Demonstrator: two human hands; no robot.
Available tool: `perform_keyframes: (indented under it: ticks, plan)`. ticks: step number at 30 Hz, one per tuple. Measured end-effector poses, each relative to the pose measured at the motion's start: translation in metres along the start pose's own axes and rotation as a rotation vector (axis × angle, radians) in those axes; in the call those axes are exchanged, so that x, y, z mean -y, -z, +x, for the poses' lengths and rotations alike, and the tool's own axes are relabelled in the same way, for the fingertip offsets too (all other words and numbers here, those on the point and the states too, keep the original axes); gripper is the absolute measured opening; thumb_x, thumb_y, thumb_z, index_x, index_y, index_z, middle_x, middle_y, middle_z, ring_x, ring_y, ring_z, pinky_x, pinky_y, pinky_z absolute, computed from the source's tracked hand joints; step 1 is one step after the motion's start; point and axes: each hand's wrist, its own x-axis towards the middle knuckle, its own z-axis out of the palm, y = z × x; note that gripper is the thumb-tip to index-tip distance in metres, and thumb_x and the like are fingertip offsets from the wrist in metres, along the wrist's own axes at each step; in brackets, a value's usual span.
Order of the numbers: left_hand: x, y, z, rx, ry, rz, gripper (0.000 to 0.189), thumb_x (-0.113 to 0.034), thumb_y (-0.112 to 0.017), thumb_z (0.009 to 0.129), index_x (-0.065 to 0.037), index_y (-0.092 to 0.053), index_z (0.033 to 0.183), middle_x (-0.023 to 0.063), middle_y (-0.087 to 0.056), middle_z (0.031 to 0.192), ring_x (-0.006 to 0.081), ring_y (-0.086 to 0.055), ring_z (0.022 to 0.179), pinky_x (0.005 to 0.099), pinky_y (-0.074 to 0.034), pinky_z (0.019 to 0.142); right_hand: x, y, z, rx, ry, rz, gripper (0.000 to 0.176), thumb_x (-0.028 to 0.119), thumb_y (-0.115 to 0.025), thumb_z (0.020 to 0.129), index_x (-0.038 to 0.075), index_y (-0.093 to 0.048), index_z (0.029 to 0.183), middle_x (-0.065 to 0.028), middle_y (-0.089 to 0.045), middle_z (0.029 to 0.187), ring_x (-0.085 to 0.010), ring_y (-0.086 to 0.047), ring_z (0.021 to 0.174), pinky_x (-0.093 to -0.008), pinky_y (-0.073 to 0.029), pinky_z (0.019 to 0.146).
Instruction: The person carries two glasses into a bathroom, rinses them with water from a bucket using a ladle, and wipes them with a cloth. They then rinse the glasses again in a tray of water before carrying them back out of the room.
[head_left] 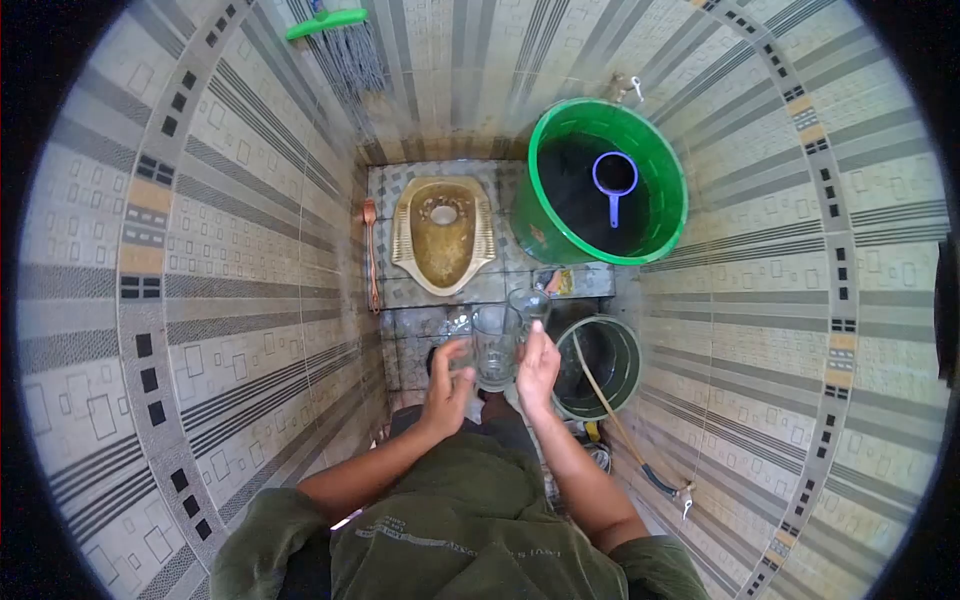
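Note:
Clear glass mugs are gathered between my two hands, in front of my body. A tall glass mug [495, 347] stands out in the middle, with my left hand [447, 392] curled at its left side, thumb and fingers bent round its handle side. My right hand [538, 372] is closed at the right, its fingertips at the handle of another glass mug [528, 303] that overlaps the first one's far rim. More clear glass glints just beyond my left fingertips, its outline faint against the tiles.
A squat toilet [444, 240] lies ahead. To its right stands a green tub [545, 215] of dark water with a purple dipper [614, 190]. A hose [600, 395] runs from a wall tap [685, 492] into a darker bucket [632, 375]. A brush [371, 250] leans left; a mop [345, 50] hangs beyond.

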Motion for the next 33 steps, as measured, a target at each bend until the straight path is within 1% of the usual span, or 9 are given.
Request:
perform_keyframes:
  ticks: [4, 12, 16, 19, 23, 25, 28, 31, 33]
  plan:
    - [0.042, 0.022, 0.002, 0.157, 0.072, 0.414, 0.024, -0.022, -0.049, 0.092, -0.006, -0.052, 0.109, 0.0126, -0.053, 0.116, 0.0266, -0.053, 0.105, 0.0373, -0.044, 0.084, -0.025, 0.004, 0.060, 0.135, 0.093, -0.366, 0.054, 0.042, -0.046, 0.094, -0.001, -0.040, 0.063, -0.0102, -0.035, 0.053, -0.0142, -0.034, 0.054, -0.0353, -0.032, 0.051]
    - [0.141, -0.073, 0.112, 0.438, 0.289, 0.713, 0.024, -0.028, -0.053, 0.090, -0.006, -0.056, 0.099, 0.0155, -0.061, 0.083, 0.0334, -0.060, 0.070, 0.0408, -0.048, 0.066, -0.151, 0.090, 0.129, -0.148, -0.248, 0.191, 0.051, 0.036, -0.047, 0.094, 0.004, -0.039, 0.055, -0.0043, -0.034, 0.047, -0.0130, -0.032, 0.045, -0.0327, -0.027, 0.045]
    - [0.265, -0.173, 0.202, 0.605, 0.228, 0.804, 0.029, -0.030, -0.052, 0.087, -0.010, -0.051, 0.108, 0.0196, -0.062, 0.096, 0.0379, -0.061, 0.086, 0.0464, -0.048, 0.074, -0.206, 0.149, 0.148, -0.423, -0.450, 0.559, 0.044, 0.035, -0.050, 0.094, 0.013, -0.041, 0.057, 0.0058, -0.032, 0.046, -0.0055, -0.031, 0.038, -0.0254, -0.022, 0.038]
    - [0.366, -0.262, 0.266, 0.664, -0.188, 0.973, 0.038, -0.032, -0.056, 0.084, -0.010, -0.052, 0.114, 0.0215, -0.061, 0.102, 0.0396, -0.060, 0.092, 0.0477, -0.048, 0.078, -0.256, 0.180, 0.166, -0.589, -0.527, 0.612, 0.040, 0.037, -0.051, 0.091, 0.016, -0.042, 0.058, 0.0063, -0.035, 0.048, -0.0059, -0.030, 0.038, -0.0251, -0.018, 0.037]
    - [0.477, -0.351, 0.337, 0.751, 0.015, 1.033, 0.038, -0.033, -0.058, 0.085, -0.011, -0.057, 0.115, 0.0197, -0.060, 0.109, 0.0361, -0.059, 0.099, 0.0445, -0.047, 0.085, -0.318, 0.209, 0.171, -0.638, -0.460, 0.644, 0.034, 0.036, -0.052, 0.091, 0.015, -0.048, 0.065, 0.0060, -0.040, 0.051, -0.0067, -0.032, 0.038, -0.0254, -0.020, 0.037]
    - [0.574, -0.368, 0.364, 0.719, -0.377, 0.984, 0.032, -0.032, -0.059, 0.083, -0.008, -0.062, 0.104, 0.0195, -0.064, 0.099, 0.0365, -0.061, 0.094, 0.0434, -0.048, 0.083, -0.338, 0.218, 0.164, -0.661, -0.493, 0.667, 0.030, 0.035, -0.053, 0.090, 0.013, -0.051, 0.070, 0.0053, -0.043, 0.054, -0.0067, -0.034, 0.040, -0.0249, -0.022, 0.038]
    - [0.436, -0.389, 0.338, 0.469, 0.242, 1.100, 0.029, -0.030, -0.062, 0.081, -0.005, -0.063, 0.096, 0.0173, -0.064, 0.098, 0.0354, -0.061, 0.093, 0.0424, -0.048, 0.081, -0.334, 0.216, 0.158, -0.808, -0.607, 0.741, 0.027, 0.032, -0.055, 0.088, 0.005, -0.057, 0.082, -0.0019, -0.055, 0.072, -0.0114, -0.051, 0.060, -0.0255, -0.039, 0.053]
    - [0.416, -0.355, 0.323, 0.359, -0.330, 0.783, 0.027, -0.023, -0.066, 0.079, -0.003, -0.061, 0.096, 0.0176, -0.063, 0.090, 0.0343, -0.063, 0.084, 0.0413, -0.050, 0.074, -0.334, 0.210, 0.143, -0.807, -0.603, 0.776, 0.029, 0.032, -0.055, 0.088, 0.003, -0.058, 0.087, -0.0045, -0.058, 0.077, -0.0138, -0.055, 0.067, -0.0270, -0.043, 0.059]
    - [0.415, -0.339, 0.311, 0.190, -0.308, 0.535, 0.020, -0.006, -0.070, 0.072, -0.003, -0.057, 0.087, 0.0096, -0.058, 0.078, 0.0239, -0.058, 0.065, 0.0357, -0.047, 0.063, -0.323, 0.201, 0.144, -0.903, -0.581, 0.767, 0.031, 0.034, -0.054, 0.088, 0.003, -0.057, 0.088, -0.0049, -0.057, 0.075, -0.0147, -0.055, 0.065, -0.0274, -0.044, 0.059]
